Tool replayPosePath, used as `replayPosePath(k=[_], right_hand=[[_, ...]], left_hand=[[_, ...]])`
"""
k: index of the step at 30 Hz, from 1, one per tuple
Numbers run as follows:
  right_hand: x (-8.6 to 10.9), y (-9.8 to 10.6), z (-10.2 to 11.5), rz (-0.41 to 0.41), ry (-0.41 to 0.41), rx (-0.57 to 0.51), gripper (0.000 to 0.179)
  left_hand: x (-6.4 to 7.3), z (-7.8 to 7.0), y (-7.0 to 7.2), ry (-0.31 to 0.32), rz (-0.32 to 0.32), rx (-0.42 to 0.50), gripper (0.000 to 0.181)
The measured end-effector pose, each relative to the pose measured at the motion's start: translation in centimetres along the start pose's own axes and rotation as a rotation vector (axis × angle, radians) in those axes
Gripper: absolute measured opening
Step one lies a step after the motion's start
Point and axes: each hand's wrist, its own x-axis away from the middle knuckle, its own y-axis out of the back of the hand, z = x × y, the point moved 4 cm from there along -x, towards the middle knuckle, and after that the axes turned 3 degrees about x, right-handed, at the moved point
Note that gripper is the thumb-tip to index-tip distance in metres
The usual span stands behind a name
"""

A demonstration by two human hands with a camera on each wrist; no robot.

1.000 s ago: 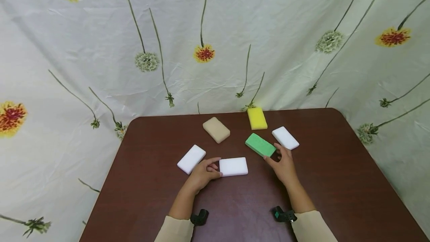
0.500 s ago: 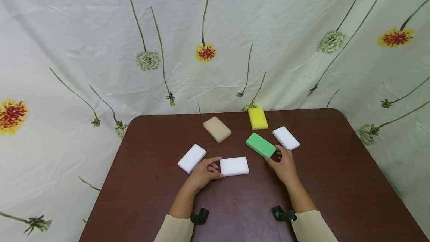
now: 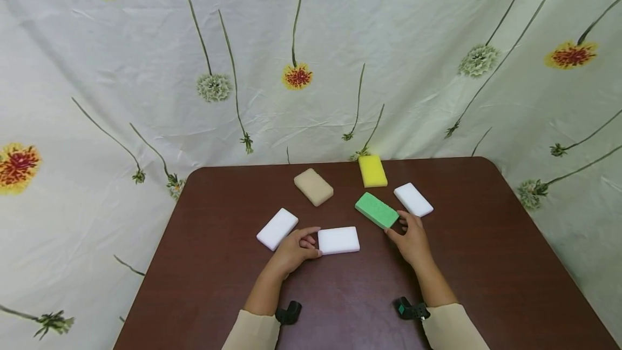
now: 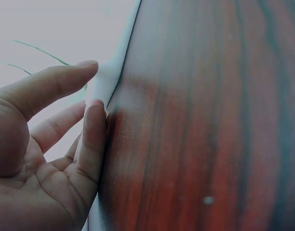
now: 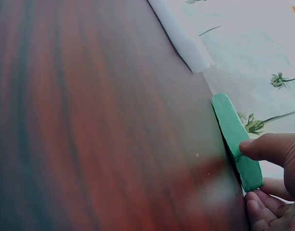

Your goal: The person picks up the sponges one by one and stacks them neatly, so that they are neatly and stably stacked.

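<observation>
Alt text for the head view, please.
A person's left hand grips a white block while the right hand grips a green block on a brown table. Nearby lie a beige block, a yellow block and two other white blocks.

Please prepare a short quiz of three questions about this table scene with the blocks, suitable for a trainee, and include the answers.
1. Count: How many white rectangular blocks lie on the dark reddish-brown wood-grain table?
2. True or false: The bright yellow rectangular block lies closer to the far edge of the table than the green rectangular block with a sponge-like surface.
3. Short answer: Which hand touches the green block?

Key:
1. Three.
2. True.
3. The right hand.
</observation>
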Motion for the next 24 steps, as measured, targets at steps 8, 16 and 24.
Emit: replayPosePath(k=[8, 16, 24], right_hand=[[0.15, 0.14, 0.15, 0.013, 0.027, 0.006, 0.066], [0.35, 0.23, 0.16, 0.023, 0.069, 0.000, 0.064], [0.29, 0.32, 0.06, 0.056, 0.069, -0.052, 0.063]], left_hand=[[0.03, 0.00, 0.05, -0.007, 0.000, 0.000, 0.065], [-0.05, 0.19, 0.10, -0.017, 0.006, 0.007, 0.065], [-0.11, 0.11, 0.08, -0.016, 0.017, 0.008, 0.066]])
